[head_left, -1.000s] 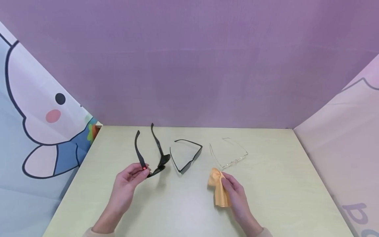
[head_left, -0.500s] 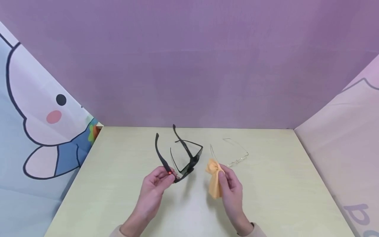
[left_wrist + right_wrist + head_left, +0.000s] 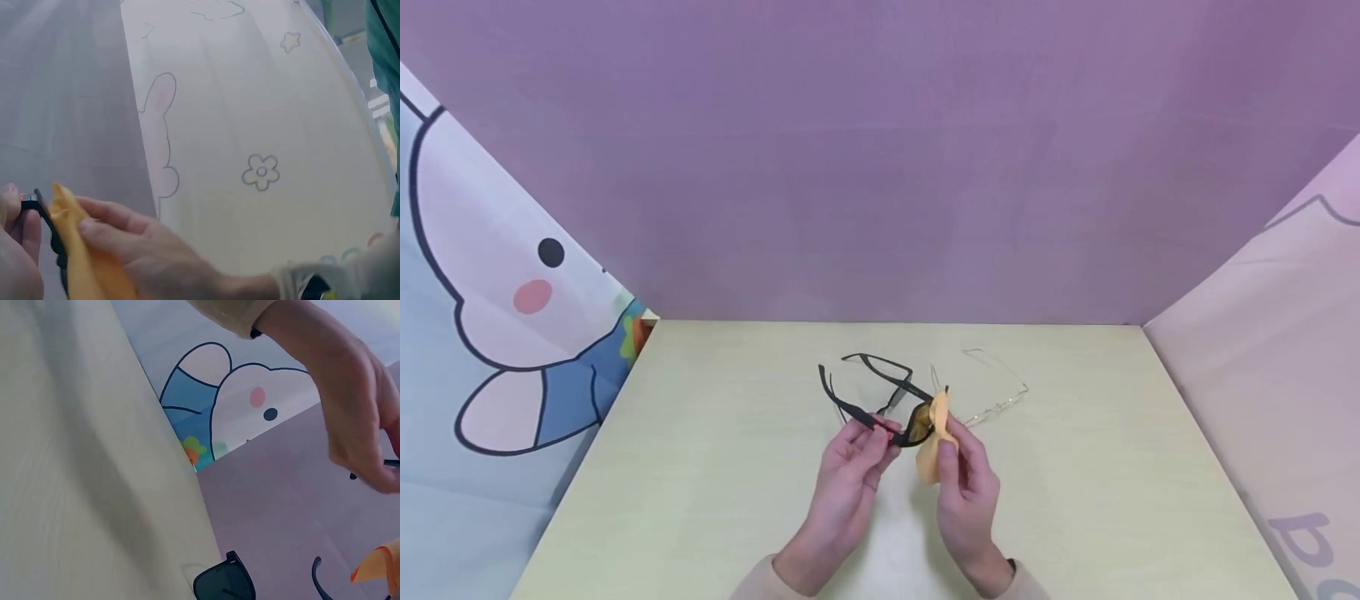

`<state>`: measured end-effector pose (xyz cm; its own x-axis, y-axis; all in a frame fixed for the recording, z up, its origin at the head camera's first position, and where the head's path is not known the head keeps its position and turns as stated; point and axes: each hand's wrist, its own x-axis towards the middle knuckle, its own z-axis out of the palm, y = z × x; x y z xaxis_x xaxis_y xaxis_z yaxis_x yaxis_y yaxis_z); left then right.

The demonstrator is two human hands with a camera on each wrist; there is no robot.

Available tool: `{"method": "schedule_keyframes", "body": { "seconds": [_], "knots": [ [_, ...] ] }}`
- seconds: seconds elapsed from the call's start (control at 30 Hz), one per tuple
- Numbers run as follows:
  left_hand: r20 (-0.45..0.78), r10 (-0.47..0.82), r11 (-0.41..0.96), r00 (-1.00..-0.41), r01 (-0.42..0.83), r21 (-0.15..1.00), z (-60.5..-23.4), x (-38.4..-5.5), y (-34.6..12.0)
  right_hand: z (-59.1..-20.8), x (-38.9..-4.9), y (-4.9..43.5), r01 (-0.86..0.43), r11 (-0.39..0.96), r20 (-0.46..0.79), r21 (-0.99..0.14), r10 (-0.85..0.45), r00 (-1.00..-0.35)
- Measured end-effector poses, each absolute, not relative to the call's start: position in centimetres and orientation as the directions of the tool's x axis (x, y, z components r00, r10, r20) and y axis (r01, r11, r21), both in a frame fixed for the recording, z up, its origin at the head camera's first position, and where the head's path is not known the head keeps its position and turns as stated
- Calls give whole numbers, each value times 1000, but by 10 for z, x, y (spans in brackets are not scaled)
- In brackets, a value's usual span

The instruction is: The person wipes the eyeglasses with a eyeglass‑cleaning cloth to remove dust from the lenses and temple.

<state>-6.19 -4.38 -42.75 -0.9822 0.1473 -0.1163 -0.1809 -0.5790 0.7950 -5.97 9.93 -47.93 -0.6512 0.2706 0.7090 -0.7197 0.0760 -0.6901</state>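
My left hand point(image 3: 850, 479) pinches a pair of black sunglasses point(image 3: 848, 408) at the hinge end of one temple, lenses facing toward the right hand. The temples are unfolded and point away from me. My right hand point(image 3: 968, 492) grips a yellow-orange cloth point(image 3: 928, 462) between thumb and fingers, and the cloth lies against the far lens, covering part of it. In the left wrist view the cloth point(image 3: 78, 250) is pressed along the dark frame point(image 3: 53, 240). The right wrist view shows the left hand point(image 3: 359, 406) and the cloth's edge point(image 3: 378, 565).
A second pair of black sunglasses point(image 3: 891, 364) lies unfolded on the pale table point(image 3: 700, 467) behind the hands, partly hidden. Thin gold-rimmed glasses point(image 3: 1000, 407) lie to its right. A purple curtain point(image 3: 880, 167) stands along the back edge, with printed cloth point(image 3: 490, 267) at the left side.
My left hand has carried the black sunglasses rightward and turned them. The right hand has moved slightly left, and the cloth now meets the lens.
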Motion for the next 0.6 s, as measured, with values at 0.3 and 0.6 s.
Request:
{"method": "schedule_keyframes", "body": {
  "seconds": [0.3, 0.6],
  "knots": [
    [-181, 168, -658, -969, -247, 712, -423, -61, -31, -477, -64, 89, -834, 265, 874, -484, 195, -445],
    [-204, 194, -673, -960, -282, 684, -418, -60, -36, -471, -75, 99, -803, 311, 861, -509, 195, -470]
  ]
}}
